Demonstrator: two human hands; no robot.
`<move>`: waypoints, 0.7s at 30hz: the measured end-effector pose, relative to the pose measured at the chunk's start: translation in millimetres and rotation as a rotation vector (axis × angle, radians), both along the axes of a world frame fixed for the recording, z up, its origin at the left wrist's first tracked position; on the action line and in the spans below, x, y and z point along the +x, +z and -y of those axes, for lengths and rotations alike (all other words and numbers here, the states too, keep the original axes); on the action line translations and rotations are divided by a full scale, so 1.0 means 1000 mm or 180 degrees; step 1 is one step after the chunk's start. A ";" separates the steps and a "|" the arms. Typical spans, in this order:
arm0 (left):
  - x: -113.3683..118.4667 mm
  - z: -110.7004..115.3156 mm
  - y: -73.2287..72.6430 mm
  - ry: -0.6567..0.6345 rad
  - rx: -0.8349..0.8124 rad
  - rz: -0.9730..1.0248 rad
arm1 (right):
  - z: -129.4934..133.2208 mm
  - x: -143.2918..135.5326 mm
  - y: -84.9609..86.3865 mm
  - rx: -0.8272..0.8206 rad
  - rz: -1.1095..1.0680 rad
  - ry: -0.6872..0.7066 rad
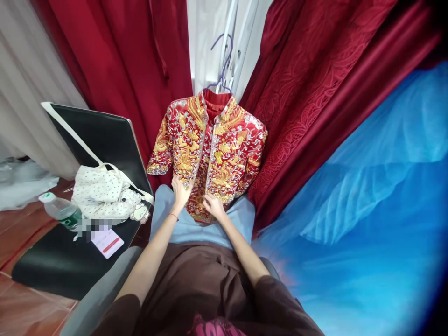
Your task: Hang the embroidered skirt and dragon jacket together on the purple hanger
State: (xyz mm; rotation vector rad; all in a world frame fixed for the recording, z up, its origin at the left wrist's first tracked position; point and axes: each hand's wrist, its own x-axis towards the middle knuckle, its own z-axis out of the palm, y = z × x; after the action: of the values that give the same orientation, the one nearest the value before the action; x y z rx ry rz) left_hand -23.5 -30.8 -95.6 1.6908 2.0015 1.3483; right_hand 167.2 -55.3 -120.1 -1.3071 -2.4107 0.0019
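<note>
A short red jacket with gold and silver embroidery hangs from a purple hanger, its front parted down the middle. Its lower hem rests over my light blue lap. My left hand lies on the lower left front panel, fingers spread near the opening edge. At the bottom of the right front panel, my right hand is closed on the edge, with thumb and fingers pinched together. The inner back of the jacket shows between the two panels.
On the left, a black chair bears a dotted white bag, a plastic bottle and a phone. Dark red curtains or gowns hang behind the jacket. Blue tulle spreads at the right.
</note>
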 end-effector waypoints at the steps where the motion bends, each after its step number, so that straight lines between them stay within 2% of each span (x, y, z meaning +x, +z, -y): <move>1: 0.004 -0.011 0.018 -0.0047 0.0136 -0.0053 | -0.010 0.000 0.019 0.0084 0.0004 0.0010; 3: 0.015 -0.033 0.057 -0.0082 0.0396 -0.0194 | -0.035 0.001 0.068 0.0299 0.0044 0.0044; 5: 0.025 -0.052 0.099 -0.0200 0.0653 -0.0370 | -0.063 0.001 0.129 0.0769 0.0242 0.0079; 7: 0.033 -0.069 0.139 -0.0355 0.0786 -0.0508 | -0.090 0.002 0.195 0.1313 0.0290 -0.0117; 9: 0.038 -0.082 0.173 -0.0417 0.0836 -0.0515 | -0.113 0.005 0.253 0.1755 0.0304 -0.0419; 11: 0.036 -0.092 0.198 -0.0408 0.0890 -0.0513 | -0.130 0.011 0.295 0.2043 0.0298 -0.0802; 12: 0.033 -0.096 0.207 -0.0359 0.0894 -0.0559 | -0.137 0.015 0.309 0.2124 0.0258 -0.0971; 14: 0.021 -0.103 0.222 -0.0226 0.0750 -0.0783 | -0.147 0.025 0.322 0.2043 0.0122 -0.1254; 18: -0.022 -0.115 0.246 0.0056 -0.0087 -0.1419 | -0.158 0.041 0.315 0.1229 -0.0135 -0.1722; 21: -0.062 -0.126 0.269 0.0265 -0.0315 -0.1653 | -0.159 0.044 0.305 0.1183 -0.0345 -0.1803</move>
State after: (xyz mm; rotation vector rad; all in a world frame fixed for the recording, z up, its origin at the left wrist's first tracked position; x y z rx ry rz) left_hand -85.8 95.0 173.6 2.0897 2.3783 0.8675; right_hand 211.0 103.6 185.2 -1.6918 -1.7662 -0.4909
